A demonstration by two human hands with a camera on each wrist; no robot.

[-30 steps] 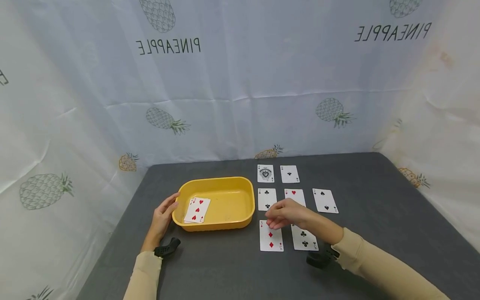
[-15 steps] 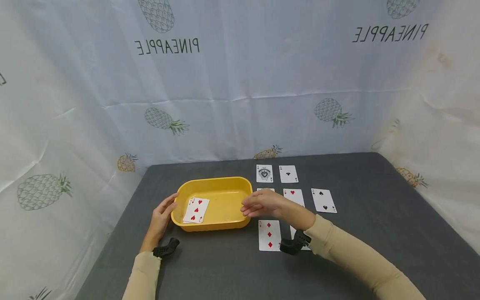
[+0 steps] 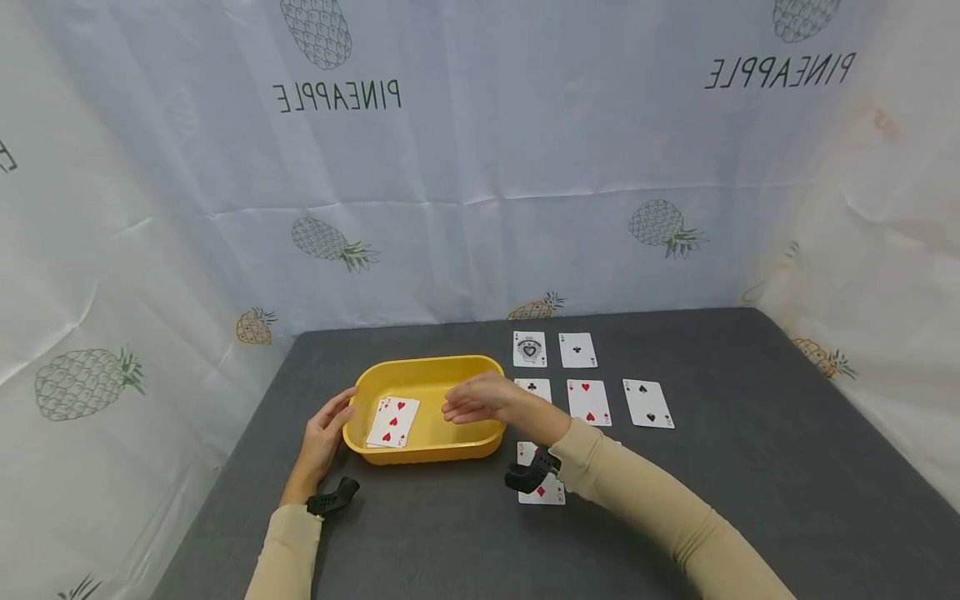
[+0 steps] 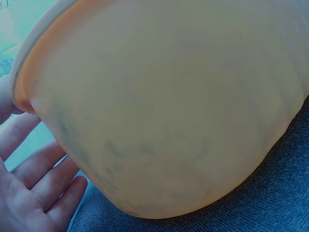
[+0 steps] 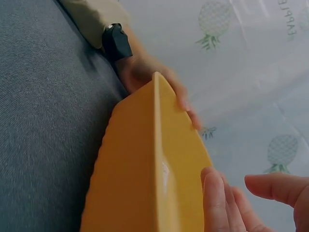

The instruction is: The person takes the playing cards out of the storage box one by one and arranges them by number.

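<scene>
A shallow yellow plastic tray (image 3: 450,454) stands on the dark table. My left hand (image 3: 324,425) holds its left end, thumb at the rim and fingers along the outer wall in the left wrist view. In the tray's left part lie overlapping playing cards, a three of hearts (image 3: 393,423) on top. Over the tray's right part hovers my right hand (image 3: 480,398); the right wrist view shows its thumb (image 5: 273,186) apart from the fingers and no card between them. Below my right wrist, a three of diamonds (image 3: 528,497) is partly covered by the black wrist device.
Right of the tray, cards lie face up in rows: two aces at the back, including an ace of clubs (image 3: 577,350), then a two of clubs (image 3: 534,387), two of hearts (image 3: 588,403) and two of spades (image 3: 648,404). A pineapple-print curtain (image 3: 480,250) hangs behind the table.
My right hand has moved left from above the three of diamonds, past the two of clubs, to over the tray. My left hand has stayed at the tray's left end.
</scene>
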